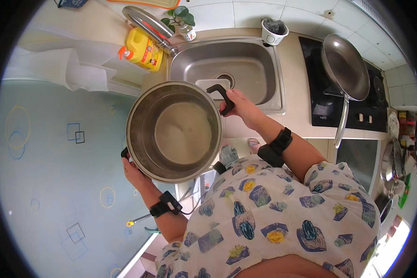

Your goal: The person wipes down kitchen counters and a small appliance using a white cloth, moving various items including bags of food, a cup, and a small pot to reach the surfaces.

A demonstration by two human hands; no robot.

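A deep metal pot [182, 132] with black side handles is held up between my two hands, in front of the sink. Cloudy, pale liquid appears to cover its bottom. My left hand [136, 171] grips the handle on the pot's lower left side, which is mostly hidden by the fingers. Around the opposite black handle [226, 95] closes my right hand [241, 107]. Beyond the pot lies the stainless steel sink [253, 73], with its drain partly visible and a white piece [212, 83] at its near edge, partly covered by the pot.
Left of the sink stand a chrome faucet [153, 26], a yellow pump bottle [144, 50] and a plant in a jar [187, 32]. A white tub with a scouring pad [274, 31] sits behind it. Right, a frying pan [345, 67] rests on the black cooktop [319, 107], its handle overhanging the counter.
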